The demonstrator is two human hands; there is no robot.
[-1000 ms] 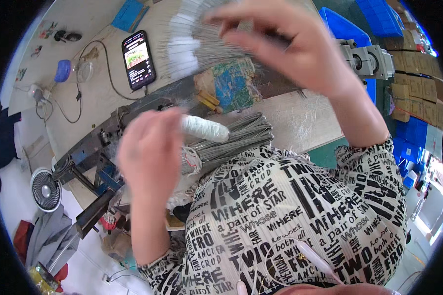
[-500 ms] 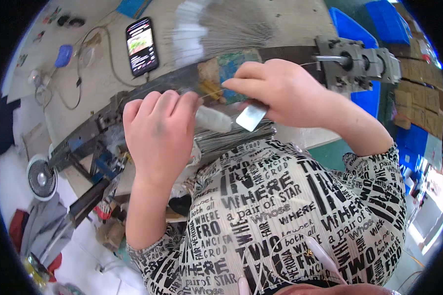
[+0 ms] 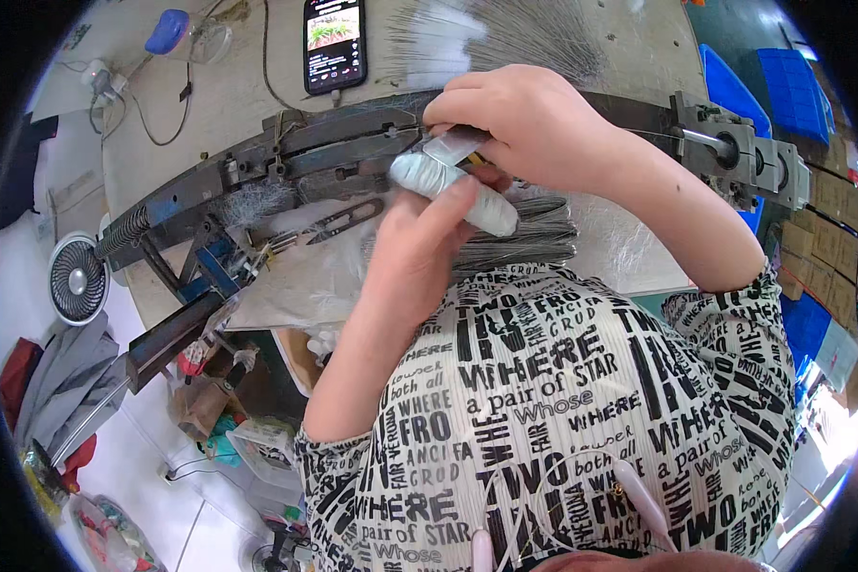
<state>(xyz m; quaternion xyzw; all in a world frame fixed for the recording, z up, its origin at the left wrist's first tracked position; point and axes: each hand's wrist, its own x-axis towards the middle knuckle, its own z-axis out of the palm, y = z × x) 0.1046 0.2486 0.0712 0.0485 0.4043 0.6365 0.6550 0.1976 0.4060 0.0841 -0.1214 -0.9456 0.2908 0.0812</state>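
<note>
My left hand [image 3: 419, 238] is closed round a long white bobbin [image 3: 491, 212] wound with thread, its thumb pressed on the windings. Close above it, my right hand [image 3: 534, 119] is closed, with a flat shiny metal piece [image 3: 456, 145] sticking out from under its fingers. The metal piece lies over the bobbin's upper side; I cannot tell whether they touch. A yellow and dark bit shows under the right fingers, mostly hidden. Just beneath the bobbin lies a bundle of thin grey wires [image 3: 534, 234]. Thread snips [image 3: 346, 221] rest left of my left hand.
A dark metal rail [image 3: 329, 157] crosses the bench behind my hands, with a clamp-like spindle unit [image 3: 734, 148] at its right end. Beyond it lie a lit phone [image 3: 335, 48] and fanned-out thin wires [image 3: 534, 38]. A small fan [image 3: 78, 278] stands far left.
My left hand has moved right and turned, bringing the bobbin up to the metal piece in my right hand. The view has shifted, and the snips now show.
</note>
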